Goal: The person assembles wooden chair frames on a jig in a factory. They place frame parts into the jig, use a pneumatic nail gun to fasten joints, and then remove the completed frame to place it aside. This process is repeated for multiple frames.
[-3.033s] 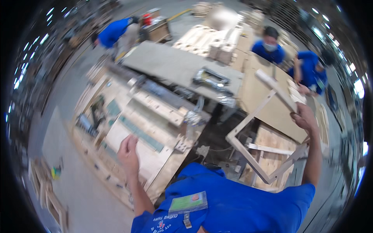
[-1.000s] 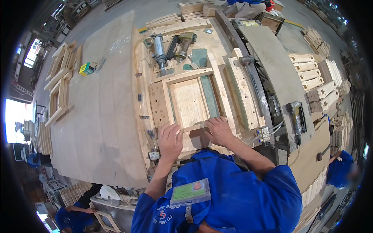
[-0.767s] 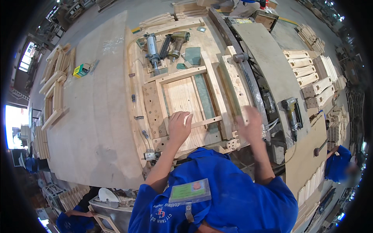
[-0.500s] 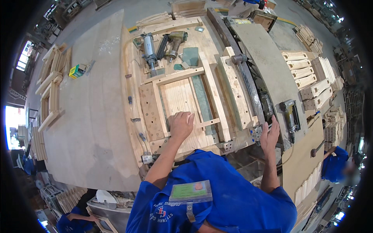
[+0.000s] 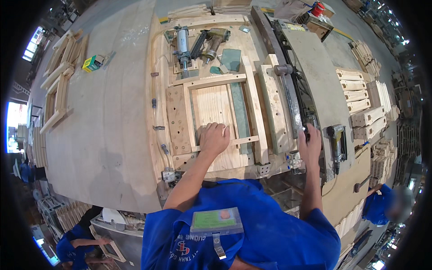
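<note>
A pale wooden frame [image 5: 216,81] lies on the jig board in front of me. My left hand [image 5: 214,139] is closed over its near crosspiece [image 5: 245,140], with the fingers curled and partly hidden. Along the right side of the frame runs a long wooden rail [image 5: 254,110]. My right hand [image 5: 310,143] is at the dark metal edge bar, thumb and fingers apart. Its thumb is beside the lower end of a hammer [image 5: 290,101], whose head points away from me; whether they touch I cannot tell.
Beyond the frame lie a pneumatic cylinder [image 5: 182,47] and a nail gun [image 5: 215,44]. Another air tool [image 5: 336,146] hangs at the right. A drilled wooden block [image 5: 274,108] flanks the frame. At left is a wide panel [image 5: 117,126]; coworkers in blue [image 5: 74,245] are at the lower left and right.
My right hand has moved slightly left and up, nearer the hammer's lower end. My left hand stays on the crosspiece. The whole view has shifted a little.
</note>
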`<state>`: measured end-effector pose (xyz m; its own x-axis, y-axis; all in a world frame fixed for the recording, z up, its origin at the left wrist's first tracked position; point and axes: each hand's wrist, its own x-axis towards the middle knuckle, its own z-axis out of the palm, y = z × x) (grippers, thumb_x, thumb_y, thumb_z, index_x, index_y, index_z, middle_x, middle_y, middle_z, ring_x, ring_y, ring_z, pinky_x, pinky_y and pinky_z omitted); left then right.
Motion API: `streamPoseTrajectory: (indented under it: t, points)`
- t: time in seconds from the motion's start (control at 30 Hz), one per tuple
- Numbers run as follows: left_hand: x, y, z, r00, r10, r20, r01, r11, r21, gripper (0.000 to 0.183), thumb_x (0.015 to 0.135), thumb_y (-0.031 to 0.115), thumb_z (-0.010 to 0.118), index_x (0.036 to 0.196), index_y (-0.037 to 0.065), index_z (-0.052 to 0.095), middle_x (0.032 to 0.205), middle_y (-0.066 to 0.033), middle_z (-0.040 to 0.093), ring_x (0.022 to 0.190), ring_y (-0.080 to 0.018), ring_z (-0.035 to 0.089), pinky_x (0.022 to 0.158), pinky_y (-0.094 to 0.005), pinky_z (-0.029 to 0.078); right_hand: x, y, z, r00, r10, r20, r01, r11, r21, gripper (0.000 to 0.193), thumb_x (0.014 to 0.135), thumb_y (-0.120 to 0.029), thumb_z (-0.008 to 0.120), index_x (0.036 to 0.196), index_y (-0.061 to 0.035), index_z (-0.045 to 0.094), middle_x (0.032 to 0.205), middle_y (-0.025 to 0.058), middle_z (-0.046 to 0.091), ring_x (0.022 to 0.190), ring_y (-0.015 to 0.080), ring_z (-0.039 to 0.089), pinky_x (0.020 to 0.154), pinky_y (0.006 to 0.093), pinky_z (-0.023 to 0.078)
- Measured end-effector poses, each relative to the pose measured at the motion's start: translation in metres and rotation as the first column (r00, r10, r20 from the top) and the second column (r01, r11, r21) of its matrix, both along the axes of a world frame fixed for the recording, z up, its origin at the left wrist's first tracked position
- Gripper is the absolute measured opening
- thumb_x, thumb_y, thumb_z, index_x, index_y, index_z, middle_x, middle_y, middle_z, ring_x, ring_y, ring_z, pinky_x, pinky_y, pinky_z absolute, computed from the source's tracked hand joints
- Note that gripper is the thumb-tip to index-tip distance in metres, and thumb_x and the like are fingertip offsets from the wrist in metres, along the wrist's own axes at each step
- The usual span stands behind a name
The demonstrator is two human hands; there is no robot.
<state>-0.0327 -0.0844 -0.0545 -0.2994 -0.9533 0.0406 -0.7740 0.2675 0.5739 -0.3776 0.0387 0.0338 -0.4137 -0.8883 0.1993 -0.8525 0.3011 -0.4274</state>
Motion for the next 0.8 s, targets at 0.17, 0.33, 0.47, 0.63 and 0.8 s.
streamPoseTrajectory:
  t: [0.17,0.33,0.47,0.63,0.8]
  points:
    - [-0.002,-0.003,0.008,1.0,-0.022,0.021,0.022,1.0,0.016,0.033,0.101,0.033,0.063,0.105,0.004,0.079,0.104,-0.0172,0.075,0.107,-0.0346,0.068,0.094,-0.0493,0.055,0.001,-0.099,-0.035,0.999,-0.03,0.019,0.026,0.979,0.2,0.047,0.098,-0.033,0.072,0.135,-0.006,0.064,0.126,0.0251,0.068,0.115,0.0458,0.067,0.097,0.0537,0.055]
    - [-0.002,-0.005,0.009,1.0,-0.031,-0.001,0.031,0.999,0.018,0.031,0.101,0.031,0.063,0.104,0.005,0.079,0.105,-0.0163,0.075,0.108,-0.0361,0.068,0.097,-0.0502,0.053,0.024,-0.158,-0.065,0.995,-0.083,0.047,0.073,0.981,0.181,0.042,0.1,-0.028,0.068,0.133,-0.0023,0.066,0.118,0.0247,0.074,0.108,0.0416,0.072,0.095,0.0495,0.056]
    - [-0.004,-0.005,0.011,0.999,-0.033,-0.019,0.034,0.999,0.04,0.032,0.101,0.032,0.062,0.104,0.004,0.079,0.105,-0.0168,0.075,0.109,-0.0368,0.068,0.096,-0.0508,0.054,0.039,-0.159,-0.052,0.792,-0.217,0.571,0.136,0.974,0.181,0.029,0.102,-0.023,0.062,0.124,-0.0034,0.063,0.099,0.0156,0.067,0.085,0.0305,0.066,0.075,0.0444,0.052]
    - [0.008,-0.003,0.004,1.0,-0.024,0.001,0.024,0.999,0.037,0.032,0.101,0.032,0.062,0.103,0.004,0.078,0.105,-0.0199,0.075,0.106,-0.0383,0.069,0.094,-0.0497,0.055,0.088,-0.108,0.026,0.414,-0.132,0.901,0.101,0.99,0.098,0.023,0.109,-0.027,0.06,0.11,-0.0051,0.054,0.07,-0.0013,0.048,0.046,0.0082,0.04,0.038,0.0288,0.034]
    - [0.01,0.001,-0.004,0.995,-0.048,-0.087,0.039,0.994,-0.098,0.034,0.101,0.035,0.064,0.098,0.004,0.079,0.098,-0.0173,0.075,0.103,-0.0366,0.069,0.092,-0.0507,0.054,0.111,-0.029,0.171,0.519,0.144,0.843,0.118,0.964,-0.237,0.037,0.114,-0.045,0.054,0.108,-0.0092,0.056,0.066,-0.0041,0.046,0.045,0.0056,0.039,0.037,0.0259,0.033]
